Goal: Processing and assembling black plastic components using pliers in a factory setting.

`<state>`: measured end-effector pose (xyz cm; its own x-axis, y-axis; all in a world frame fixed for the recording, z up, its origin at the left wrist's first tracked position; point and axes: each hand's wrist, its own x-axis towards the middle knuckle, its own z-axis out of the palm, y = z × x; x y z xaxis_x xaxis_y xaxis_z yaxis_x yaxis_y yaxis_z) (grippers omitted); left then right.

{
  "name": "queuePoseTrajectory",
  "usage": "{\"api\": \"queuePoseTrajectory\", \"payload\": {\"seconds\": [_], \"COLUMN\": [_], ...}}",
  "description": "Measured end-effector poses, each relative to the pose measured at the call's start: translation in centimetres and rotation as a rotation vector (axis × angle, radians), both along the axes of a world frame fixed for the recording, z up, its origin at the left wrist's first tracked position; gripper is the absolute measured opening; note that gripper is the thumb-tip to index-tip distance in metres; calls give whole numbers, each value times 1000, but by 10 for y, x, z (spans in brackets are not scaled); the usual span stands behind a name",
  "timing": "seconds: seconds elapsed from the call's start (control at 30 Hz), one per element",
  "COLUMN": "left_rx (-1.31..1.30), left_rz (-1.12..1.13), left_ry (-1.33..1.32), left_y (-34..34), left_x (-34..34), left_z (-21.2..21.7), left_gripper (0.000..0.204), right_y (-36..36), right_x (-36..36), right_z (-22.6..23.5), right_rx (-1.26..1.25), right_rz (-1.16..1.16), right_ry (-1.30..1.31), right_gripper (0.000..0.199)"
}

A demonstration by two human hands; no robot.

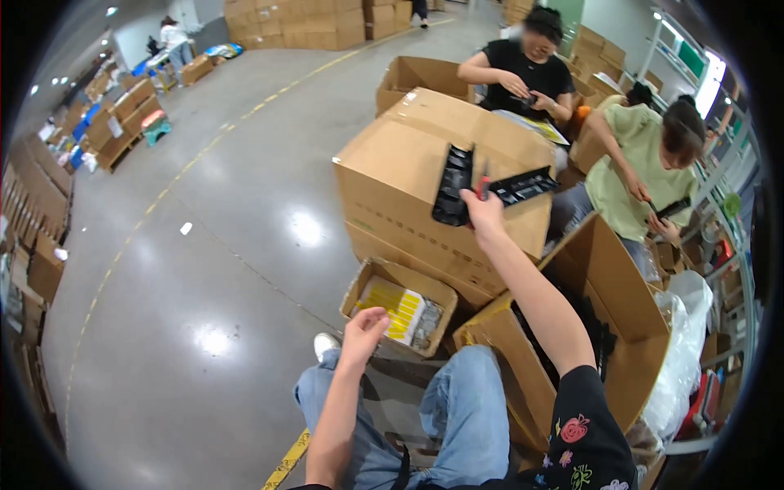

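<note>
My right hand (485,211) reaches out over a large closed carton (384,163) and grips a slim red-handled tool (483,184) that points away from me; its exact kind is unclear. Beside that hand, on the left, a long black plastic part (452,186) lies across the carton's top, touching or very near my fingers. Another black plastic part (527,186) rests to the right of it. My left hand (365,328) hovers above a small open box (369,278) with its fingers curled together; whatever they may hold cannot be made out. Inside the box are a yellow-and-white packet (402,314) and small clear bags (427,320).
An open carton (629,327) with dark parts stands at my right, next to clear plastic wrapping (686,327). Across the large carton, one person (531,73) in black and another (645,163) in light green handle black parts. Stacked cartons (294,24) line the back.
</note>
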<state>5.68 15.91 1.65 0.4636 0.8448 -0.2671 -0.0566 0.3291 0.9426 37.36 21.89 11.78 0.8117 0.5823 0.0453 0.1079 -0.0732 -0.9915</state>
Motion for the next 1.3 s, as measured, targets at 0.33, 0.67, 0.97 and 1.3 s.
{"api": "queuePoseTrajectory", "payload": {"seconds": [0.33, 0.67, 0.97, 1.3], "left_rx": [177, 97, 93, 146], "left_rz": [-31, -150, -140, -152], "left_ry": [109, 237, 331, 265], "left_y": [-9, -4, -13, -13], "left_x": [-12, 19, 24, 26], "left_z": [-3, -4, -5, -17], "left_gripper": [25, 21, 18, 19], "right_y": [-223, -468, -415, -449], "right_x": [84, 182, 81, 88], "right_z": [-68, -425, -351, -262], "right_rx": [6, -1489, -1667, -1433], "right_rz": [-384, -320, -58, -34], "right_ry": [-478, -37, -195, -456], "right_gripper": [28, 51, 74, 52]}}
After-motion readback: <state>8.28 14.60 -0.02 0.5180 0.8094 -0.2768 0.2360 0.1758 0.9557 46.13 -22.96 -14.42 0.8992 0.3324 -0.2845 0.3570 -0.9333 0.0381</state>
